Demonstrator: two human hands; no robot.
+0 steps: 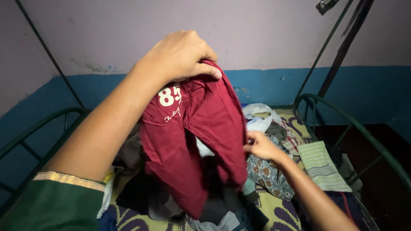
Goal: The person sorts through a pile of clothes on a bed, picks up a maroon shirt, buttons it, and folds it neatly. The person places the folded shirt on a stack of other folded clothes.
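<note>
Head cam is showing the left hand [182,55] gripping the maroon shorts [195,141] up over the clothes pile [265,171], fingers curled tight, right hand [261,145] pinching the hem. Probably worth pulling it taut sideways first.

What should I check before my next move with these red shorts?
1. Left hand grips the top of the red shorts: ok.
2. Right hand holds the shorts' right edge: ok, fingertips partly hidden.
3. Shorts hang clear of the clothes pile: cannot tell, the lower hem overlaps it.
4. Shorts spread flat: not ok, bunched and creased.
5. Striped cloth lies apart from the shorts: ok.
6. Bed rail out of both hands' way: ok.
</note>
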